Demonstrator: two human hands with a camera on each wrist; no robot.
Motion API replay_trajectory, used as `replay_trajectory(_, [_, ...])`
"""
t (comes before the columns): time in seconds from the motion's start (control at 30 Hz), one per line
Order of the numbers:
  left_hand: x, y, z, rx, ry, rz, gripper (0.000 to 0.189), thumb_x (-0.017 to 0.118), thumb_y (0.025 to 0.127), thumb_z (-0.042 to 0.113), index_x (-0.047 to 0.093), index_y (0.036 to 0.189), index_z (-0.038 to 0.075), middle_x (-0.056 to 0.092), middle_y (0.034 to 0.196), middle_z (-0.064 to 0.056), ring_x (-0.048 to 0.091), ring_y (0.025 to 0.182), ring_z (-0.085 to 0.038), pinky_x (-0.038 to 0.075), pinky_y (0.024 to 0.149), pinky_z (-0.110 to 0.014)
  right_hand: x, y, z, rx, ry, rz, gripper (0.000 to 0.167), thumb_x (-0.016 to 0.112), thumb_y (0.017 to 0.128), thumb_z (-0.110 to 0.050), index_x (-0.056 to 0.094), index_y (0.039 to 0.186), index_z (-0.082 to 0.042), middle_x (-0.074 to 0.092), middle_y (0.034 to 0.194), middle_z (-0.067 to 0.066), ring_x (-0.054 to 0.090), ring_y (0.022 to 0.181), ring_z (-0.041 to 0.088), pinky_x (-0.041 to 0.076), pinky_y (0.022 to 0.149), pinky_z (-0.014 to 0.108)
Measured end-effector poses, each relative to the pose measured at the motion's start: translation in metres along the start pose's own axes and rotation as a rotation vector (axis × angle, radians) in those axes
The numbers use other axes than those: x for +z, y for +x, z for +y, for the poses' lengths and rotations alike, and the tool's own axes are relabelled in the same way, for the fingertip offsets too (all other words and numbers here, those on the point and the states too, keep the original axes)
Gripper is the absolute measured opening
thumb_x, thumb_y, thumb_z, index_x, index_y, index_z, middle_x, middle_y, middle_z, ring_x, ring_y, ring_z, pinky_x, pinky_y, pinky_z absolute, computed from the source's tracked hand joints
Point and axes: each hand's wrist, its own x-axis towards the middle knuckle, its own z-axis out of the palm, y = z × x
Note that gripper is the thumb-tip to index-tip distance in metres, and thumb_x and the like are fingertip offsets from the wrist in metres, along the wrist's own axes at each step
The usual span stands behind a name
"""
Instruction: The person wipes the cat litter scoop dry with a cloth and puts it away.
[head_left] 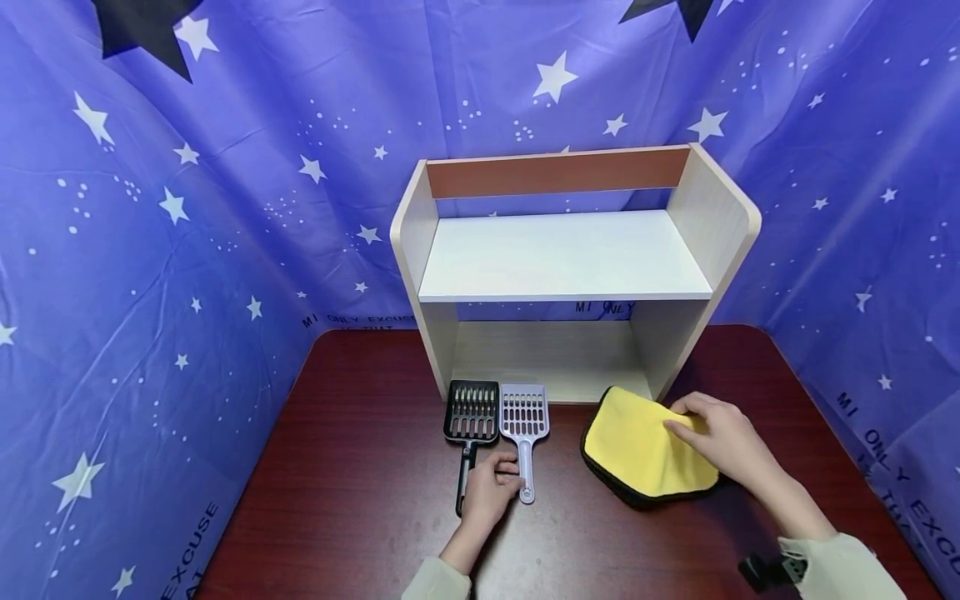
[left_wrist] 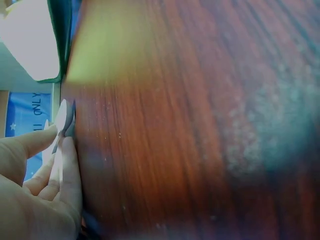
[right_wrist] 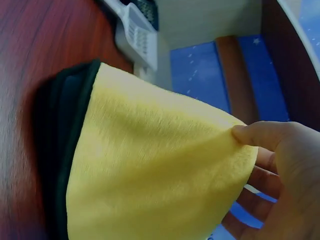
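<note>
A black slotted litter scoop [head_left: 472,408] and a lavender litter scoop [head_left: 525,406] lie side by side on the table, heads toward the shelf. My left hand [head_left: 487,493] is between the two handles, thumb and fingers pinching the lavender one. In the left wrist view, that hand [left_wrist: 47,185] has a pale handle end at its fingertips. To the right, a folded yellow cloth [head_left: 637,442] with black edging lies partly lifted. My right hand [head_left: 720,437] pinches its right edge between thumb and fingers; the right wrist view shows the cloth [right_wrist: 155,160] sloping up to the thumb.
Behind the scoops stands a pale wooden two-level shelf [head_left: 562,254] with a brown back rail. It stands at the back of the dark red wooden table [head_left: 352,467]. A blue star-patterned curtain [head_left: 225,250] surrounds the table's back and sides.
</note>
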Motion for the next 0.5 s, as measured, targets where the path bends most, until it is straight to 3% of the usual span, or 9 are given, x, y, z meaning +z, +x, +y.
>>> replay_trajectory(0.13, [0.0,0.001,0.0,-0.005,-0.01,-0.005,0.032,0.079,0.077,-0.002,0.07,0.107,0.002,0.076,0.088,-0.006,0.068,0.067,-0.008,0.052,0.056,-0.017,-0.001,0.0,-0.009,-0.077,0.137,0.111,0.018,0.081,0.08,-0.01,0.068,0.081,-0.022,0.07,0.102,0.001,0.054,0.099,-0.01,0.037,0.082,0.002])
replay_trajectory(0.33, [-0.001,0.0,0.001,-0.036,0.0,0.002,0.028,0.075,0.077,-0.002,0.07,0.104,0.004,0.075,0.088,-0.004,0.067,0.068,-0.007,0.052,0.059,-0.018,-0.003,0.002,-0.024,-0.09,0.324,0.172,0.027,0.079,0.079,0.002,0.064,0.083,-0.02,0.073,0.109,0.013,0.058,0.108,-0.013,0.039,0.088,0.0])
replay_trajectory(0.5, [-0.003,-0.001,0.001,-0.058,-0.054,0.011,0.031,0.067,0.077,-0.004,0.07,0.107,0.001,0.073,0.091,-0.007,0.068,0.075,-0.01,0.052,0.065,-0.018,-0.005,0.003,-0.034,-0.069,0.387,0.201,0.024,0.076,0.082,0.005,0.068,0.089,-0.017,0.075,0.108,-0.001,0.06,0.106,-0.015,0.043,0.086,0.001])
